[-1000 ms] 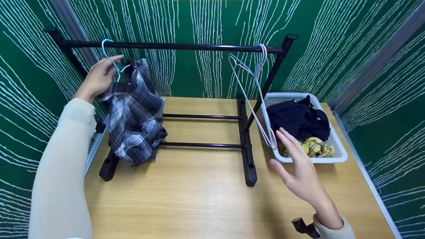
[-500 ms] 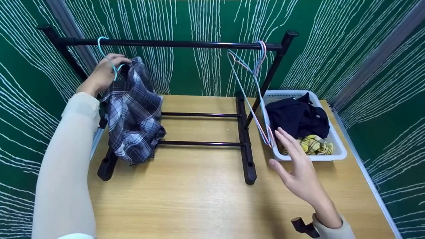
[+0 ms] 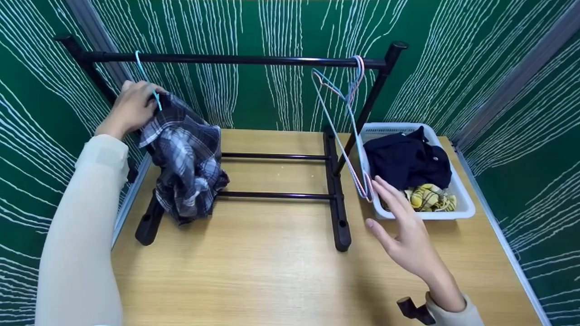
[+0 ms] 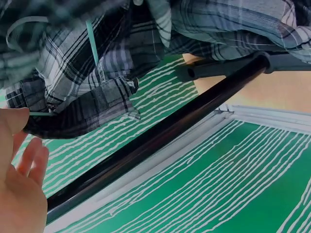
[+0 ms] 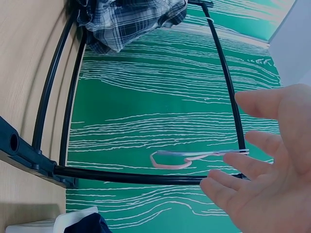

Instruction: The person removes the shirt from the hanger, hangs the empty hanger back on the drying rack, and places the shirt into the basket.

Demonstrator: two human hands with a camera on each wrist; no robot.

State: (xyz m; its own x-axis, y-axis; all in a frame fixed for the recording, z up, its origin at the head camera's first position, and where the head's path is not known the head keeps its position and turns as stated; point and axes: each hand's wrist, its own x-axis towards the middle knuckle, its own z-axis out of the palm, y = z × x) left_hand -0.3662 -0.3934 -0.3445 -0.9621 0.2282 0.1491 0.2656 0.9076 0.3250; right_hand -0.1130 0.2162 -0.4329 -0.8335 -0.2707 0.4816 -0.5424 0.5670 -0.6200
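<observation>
A teal clothes hanger (image 3: 147, 76) hooks over the black rail at the left, with a dark plaid shirt (image 3: 190, 149) bunched and hanging from it. My left hand (image 3: 132, 107) is up at the shirt's collar and pinches the hanger just below its hook. In the left wrist view the thumb (image 4: 15, 119) lies at the end of a teal hanger piece that runs into the cloth. My right hand (image 3: 408, 233) is held in the air with fingers spread, fingertips close to the lower end of the spare blue and pink hangers (image 3: 351, 136).
The black garment rack (image 3: 253, 60) stands on a wooden table (image 3: 272, 271). A white basket (image 3: 466, 206) on the right holds a navy garment (image 3: 405, 158) and a yellow patterned cloth (image 3: 430, 198). Green walls with white streaks (image 3: 281, 99) enclose the table.
My left hand reached to the right at the collar, then drew back left. The shirt's raised collar part has dropped down around the hanger. My right hand has barely moved.
</observation>
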